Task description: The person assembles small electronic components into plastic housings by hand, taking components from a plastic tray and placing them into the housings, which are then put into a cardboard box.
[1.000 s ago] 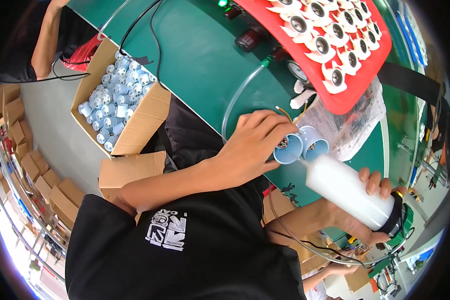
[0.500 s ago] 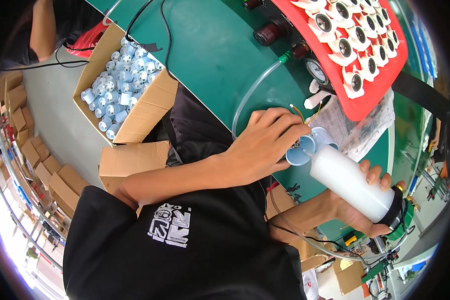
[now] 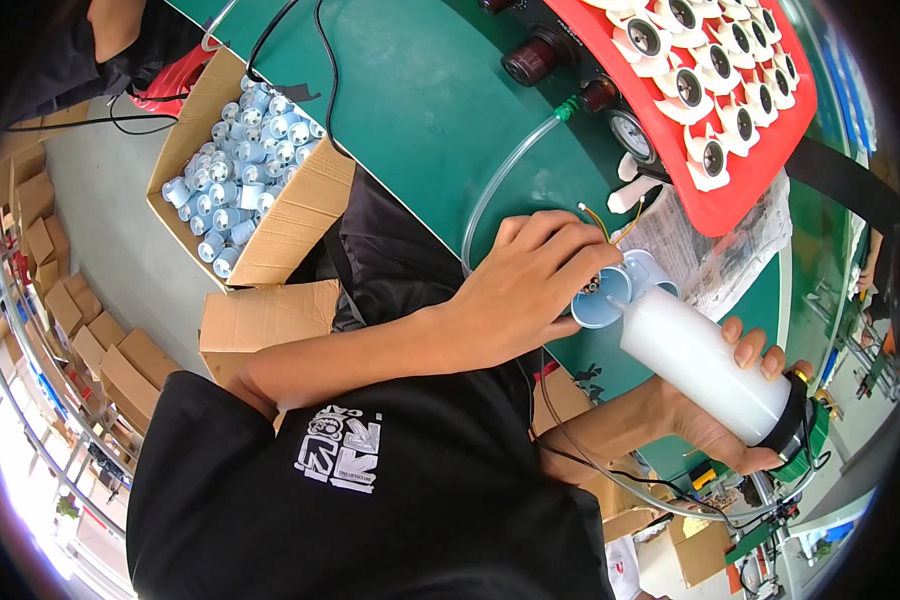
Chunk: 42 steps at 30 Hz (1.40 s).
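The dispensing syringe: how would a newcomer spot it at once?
Find the green table, then the red tray at upper right. Lower in view, the right hand grips the dispensing syringe. Unlike the blue cups by its tip, it's long, white, black-collared.

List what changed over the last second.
The white plastic cylinder moved up-left, nearer the light-blue plastic cup in the left hand, covering more of the second light-blue cup. Both grips unchanged: right hand on cylinder, left on first cup.
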Tool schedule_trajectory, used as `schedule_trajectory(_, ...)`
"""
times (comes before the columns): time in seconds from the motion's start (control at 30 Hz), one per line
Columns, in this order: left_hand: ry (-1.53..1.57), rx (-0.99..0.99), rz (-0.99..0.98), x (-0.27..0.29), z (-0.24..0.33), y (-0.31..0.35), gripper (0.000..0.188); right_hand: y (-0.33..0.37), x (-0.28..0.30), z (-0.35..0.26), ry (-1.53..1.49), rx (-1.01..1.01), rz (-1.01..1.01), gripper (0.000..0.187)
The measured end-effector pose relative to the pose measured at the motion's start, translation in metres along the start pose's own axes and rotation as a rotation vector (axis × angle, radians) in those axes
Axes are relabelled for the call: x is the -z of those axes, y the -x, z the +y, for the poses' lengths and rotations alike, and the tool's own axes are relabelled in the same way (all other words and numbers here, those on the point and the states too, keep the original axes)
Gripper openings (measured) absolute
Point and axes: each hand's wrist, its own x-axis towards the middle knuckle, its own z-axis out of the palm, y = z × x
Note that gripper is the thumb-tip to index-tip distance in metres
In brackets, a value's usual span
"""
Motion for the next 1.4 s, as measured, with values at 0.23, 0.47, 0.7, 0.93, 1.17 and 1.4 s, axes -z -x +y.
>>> schedule_trajectory(0.23,0.008,0.003,-0.006,0.001,0.000,0.000,0.076,0.000,0.000,0.000,-0.006,0.002,-0.011,0.092)
schedule_trajectory(0.47,-0.005,0.008,-0.011,0.000,0.000,0.000,0.076,0.001,0.001,0.001,-0.023,-0.002,0.030,0.092)
schedule_trajectory(0.7,-0.013,0.007,-0.014,0.001,0.000,0.000,0.075,0.002,0.001,0.004,-0.028,0.006,0.070,0.092)
schedule_trajectory(0.93,-0.016,-0.008,-0.022,-0.001,0.002,-0.002,0.074,0.001,0.006,-0.002,-0.051,0.025,0.088,0.089)
schedule_trajectory(1.17,-0.106,0.001,0.012,0.002,0.019,-0.009,0.085,-0.001,0.034,-0.035,-0.024,0.128,0.138,0.083)
schedule_trajectory(1.4,-0.251,-0.070,0.063,-0.009,0.030,-0.027,0.068,0.001,0.042,-0.030,-0.012,0.067,0.141,0.084)
